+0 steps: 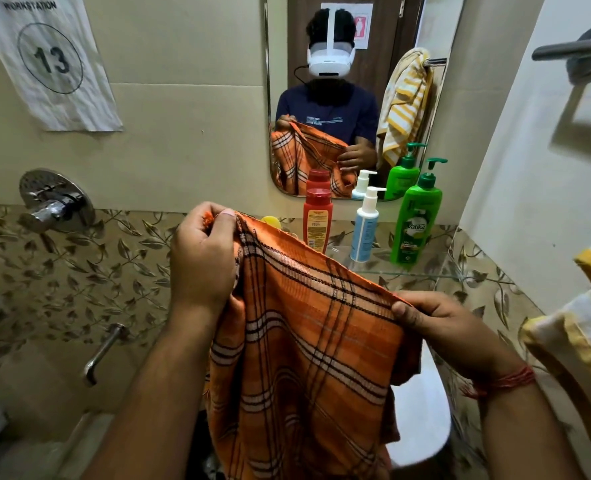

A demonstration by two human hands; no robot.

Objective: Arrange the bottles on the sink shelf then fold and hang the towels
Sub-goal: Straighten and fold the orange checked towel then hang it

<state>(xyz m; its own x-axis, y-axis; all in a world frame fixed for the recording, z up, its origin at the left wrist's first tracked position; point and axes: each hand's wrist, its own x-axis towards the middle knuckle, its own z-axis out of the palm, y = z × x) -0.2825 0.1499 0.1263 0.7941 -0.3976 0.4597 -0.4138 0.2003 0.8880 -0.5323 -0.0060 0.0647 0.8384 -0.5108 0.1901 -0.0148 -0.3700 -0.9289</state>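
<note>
Left hand [202,252] pinching orange plaid towel [304,358] corner | right hand [439,327] gripping opposite top edge | towel hanging below glass shelf [408,271] | red bottle [317,220], white bottle [365,230], green bottle [415,223] standing on shelf

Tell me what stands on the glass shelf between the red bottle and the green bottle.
In the head view, a white-and-blue pump bottle stands upright between the red bottle and the green bottle, apart from both.

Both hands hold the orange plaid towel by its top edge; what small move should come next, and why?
Probably bring the left hand across to the right hand, folding the orange plaid towel in half. It hangs open between both pinches, and the three bottles, red, white-and-blue and green, already stand in a row on the glass shelf.
</note>
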